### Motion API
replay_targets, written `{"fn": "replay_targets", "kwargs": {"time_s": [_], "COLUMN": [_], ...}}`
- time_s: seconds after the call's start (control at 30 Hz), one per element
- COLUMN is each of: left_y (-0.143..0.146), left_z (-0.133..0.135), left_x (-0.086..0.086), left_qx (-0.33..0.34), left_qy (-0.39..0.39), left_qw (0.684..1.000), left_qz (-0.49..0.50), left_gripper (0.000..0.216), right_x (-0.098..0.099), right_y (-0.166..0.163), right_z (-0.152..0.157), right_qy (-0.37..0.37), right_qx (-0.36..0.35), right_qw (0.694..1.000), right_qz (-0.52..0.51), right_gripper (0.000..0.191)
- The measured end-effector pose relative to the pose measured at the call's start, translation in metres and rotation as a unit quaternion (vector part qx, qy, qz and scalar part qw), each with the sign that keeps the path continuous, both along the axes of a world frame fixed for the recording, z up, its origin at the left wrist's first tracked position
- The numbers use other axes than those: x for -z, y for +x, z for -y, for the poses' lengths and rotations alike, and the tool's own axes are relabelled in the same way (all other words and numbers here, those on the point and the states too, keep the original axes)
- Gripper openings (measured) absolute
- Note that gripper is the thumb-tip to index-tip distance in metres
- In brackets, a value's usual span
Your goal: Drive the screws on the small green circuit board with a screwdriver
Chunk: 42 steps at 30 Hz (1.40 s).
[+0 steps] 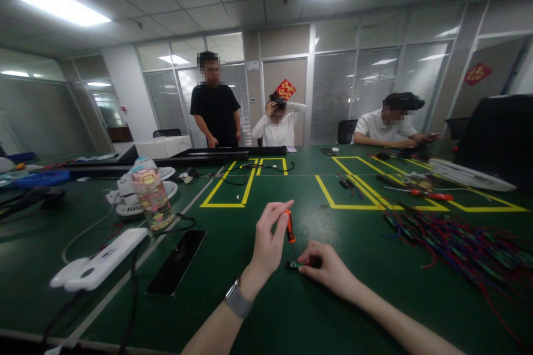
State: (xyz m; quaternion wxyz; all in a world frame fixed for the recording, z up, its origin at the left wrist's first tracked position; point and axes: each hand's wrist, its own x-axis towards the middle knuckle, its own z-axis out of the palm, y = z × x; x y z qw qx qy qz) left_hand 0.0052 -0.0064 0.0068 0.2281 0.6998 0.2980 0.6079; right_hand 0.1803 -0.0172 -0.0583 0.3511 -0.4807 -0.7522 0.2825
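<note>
My left hand (272,236), with a watch (239,298) on its wrist, grips an orange-and-black screwdriver (290,227). The shaft points down, and its tip reaches a small green circuit board (292,265) lying low over the green table (233,321). Fingers of my right hand (325,267) are closed on the right end of this board, so that end is partly hidden. Whether the tip sits in a screw or only touches the board is too small to tell.
To the left are a phone (177,262), a white device (100,260) and a drink bottle (152,197). A heap of wired boards (453,244) spreads at right, near a red-handled screwdriver (431,194). Yellow tape (222,205) marks the table. Several people are across it.
</note>
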Motion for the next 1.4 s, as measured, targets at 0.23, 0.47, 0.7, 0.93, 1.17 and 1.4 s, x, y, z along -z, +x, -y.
{"fn": "replay_targets", "kwargs": {"time_s": [0.23, 0.47, 0.7, 0.93, 1.17, 1.4], "left_y": [0.0015, -0.0011, -0.0008, 0.0006, 0.0013, 0.0009], "left_z": [0.0017, -0.0017, -0.0016, -0.0011, 0.0019, 0.0004], "left_x": [0.0004, -0.0012, 0.0001, 0.0032, 0.0023, 0.0016], "left_qx": [0.052, -0.026, 0.047, 0.038, 0.081, -0.005], "left_qy": [-0.018, 0.015, -0.034, -0.024, -0.033, 0.007], "left_qw": [0.998, 0.999, 0.998, 0.999, 0.996, 1.0], "left_qz": [-0.001, -0.013, 0.014, -0.006, -0.008, -0.029], "left_gripper": [0.031, 0.018, 0.031, 0.025, 0.033, 0.018], "right_x": [-0.0002, -0.0072, -0.0062, -0.0003, -0.0017, -0.0016], "right_y": [-0.0011, 0.0, 0.0013, 0.0015, 0.0015, 0.0016], "right_z": [0.0013, 0.0027, 0.0037, -0.0001, 0.0009, 0.0005], "right_qy": [0.018, -0.002, 0.011, 0.017, 0.018, 0.008], "right_qx": [0.005, -0.009, -0.014, -0.012, -0.017, -0.018], "right_qw": [0.999, 0.999, 0.999, 0.999, 0.999, 1.0], "right_qz": [0.027, 0.041, 0.04, 0.032, 0.024, 0.012], "right_gripper": [0.007, 0.011, 0.011, 0.009, 0.009, 0.008]}}
